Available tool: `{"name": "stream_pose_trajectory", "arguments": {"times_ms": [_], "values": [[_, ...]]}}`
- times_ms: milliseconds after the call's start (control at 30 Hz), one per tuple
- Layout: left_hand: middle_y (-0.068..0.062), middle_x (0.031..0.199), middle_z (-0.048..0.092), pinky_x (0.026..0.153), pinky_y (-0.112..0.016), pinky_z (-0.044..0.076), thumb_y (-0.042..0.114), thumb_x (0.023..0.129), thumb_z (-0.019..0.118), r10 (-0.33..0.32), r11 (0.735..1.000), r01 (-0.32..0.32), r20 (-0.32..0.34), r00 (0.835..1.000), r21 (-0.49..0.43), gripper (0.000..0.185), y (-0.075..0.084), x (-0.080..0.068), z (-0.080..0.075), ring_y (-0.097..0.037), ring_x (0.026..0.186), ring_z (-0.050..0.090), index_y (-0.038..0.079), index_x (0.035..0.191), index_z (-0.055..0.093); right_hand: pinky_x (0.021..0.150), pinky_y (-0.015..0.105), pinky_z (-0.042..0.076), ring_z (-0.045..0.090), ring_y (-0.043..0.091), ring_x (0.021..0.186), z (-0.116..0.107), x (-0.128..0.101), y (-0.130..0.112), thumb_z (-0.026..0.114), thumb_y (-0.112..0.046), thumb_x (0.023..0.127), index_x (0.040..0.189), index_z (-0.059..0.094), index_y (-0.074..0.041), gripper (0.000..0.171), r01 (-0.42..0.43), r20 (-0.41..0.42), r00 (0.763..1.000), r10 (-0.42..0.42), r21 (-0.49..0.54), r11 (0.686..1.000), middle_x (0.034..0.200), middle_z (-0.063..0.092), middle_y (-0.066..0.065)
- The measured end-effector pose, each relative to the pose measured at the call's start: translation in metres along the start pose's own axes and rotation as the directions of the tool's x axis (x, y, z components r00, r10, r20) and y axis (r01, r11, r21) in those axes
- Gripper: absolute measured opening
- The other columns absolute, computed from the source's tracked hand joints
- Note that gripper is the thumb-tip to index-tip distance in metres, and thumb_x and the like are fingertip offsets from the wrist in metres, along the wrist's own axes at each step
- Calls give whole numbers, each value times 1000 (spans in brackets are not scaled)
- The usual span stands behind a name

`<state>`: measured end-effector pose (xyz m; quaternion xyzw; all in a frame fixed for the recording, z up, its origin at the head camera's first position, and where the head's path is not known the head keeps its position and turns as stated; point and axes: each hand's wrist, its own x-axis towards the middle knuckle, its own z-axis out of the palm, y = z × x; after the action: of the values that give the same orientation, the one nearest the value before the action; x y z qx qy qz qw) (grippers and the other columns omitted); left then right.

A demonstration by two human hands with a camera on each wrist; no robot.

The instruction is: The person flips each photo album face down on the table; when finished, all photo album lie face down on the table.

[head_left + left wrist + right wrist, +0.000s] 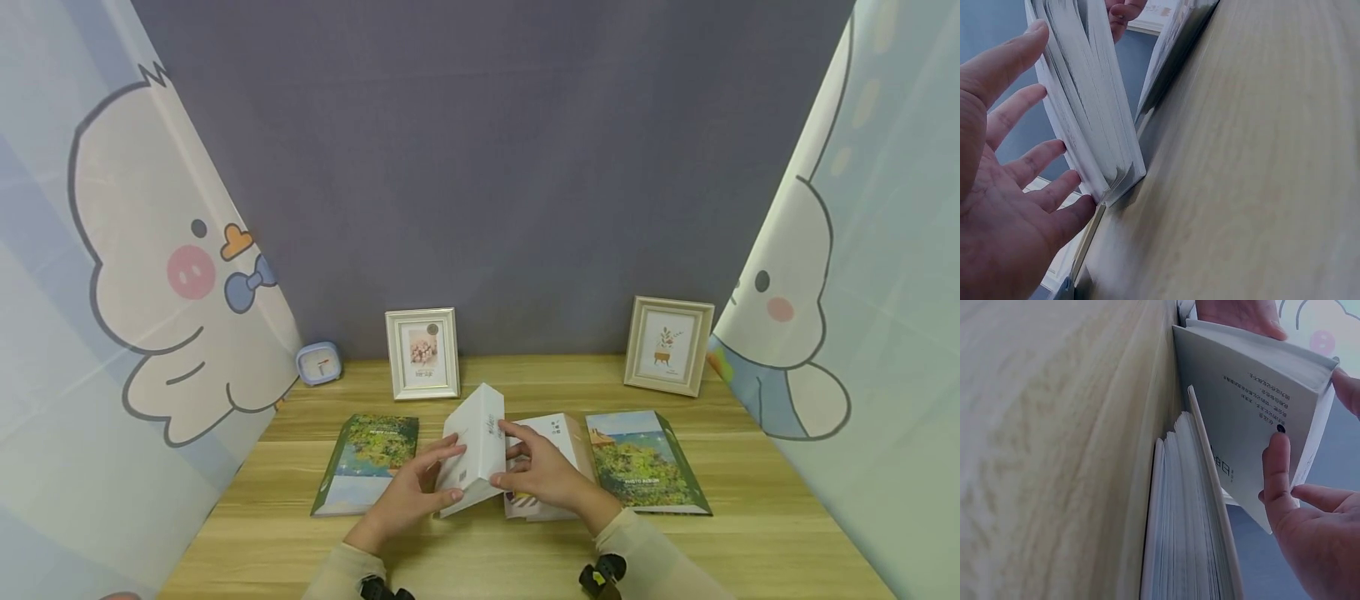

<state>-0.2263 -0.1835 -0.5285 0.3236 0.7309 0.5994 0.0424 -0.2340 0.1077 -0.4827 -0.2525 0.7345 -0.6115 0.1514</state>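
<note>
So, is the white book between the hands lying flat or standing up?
Standing up: the white book rests on its lower edge on the table, held between both hands.

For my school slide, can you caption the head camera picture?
Two hands stand a white book upright on a wooden desk.
</note>
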Motion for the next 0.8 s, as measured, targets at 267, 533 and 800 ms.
{"name": "stream_pose_trajectory", "arguments": {"times_ms": [267,533,800], "values": [[-22,169,25,120,-67,19,6,96,77,-40,999,40,-7,999,33,60,1,0,0,-48,156,16,8,151,55,78,33,62,66,31,106,-2,2,3,86,-26,90,161,39,-7,87,-11,-50,999,5,-119,993,146,47,19],[-19,169,27,121,-66,18,10,94,80,-79,996,80,-27,997,38,59,7,0,2,-44,157,17,11,149,58,76,31,60,65,32,106,0,3,5,88,-25,89,160,42,-8,87,-6,-69,998,-5,-152,988,146,48,17],[-19,168,30,118,-19,26,14,92,83,-90,993,93,-40,995,75,59,6,-1,1,-45,156,18,12,147,60,80,29,60,63,30,110,2,4,6,88,-24,88,159,43,-7,86,-4,-79,997,-9,-170,985,158,37,16]]}}
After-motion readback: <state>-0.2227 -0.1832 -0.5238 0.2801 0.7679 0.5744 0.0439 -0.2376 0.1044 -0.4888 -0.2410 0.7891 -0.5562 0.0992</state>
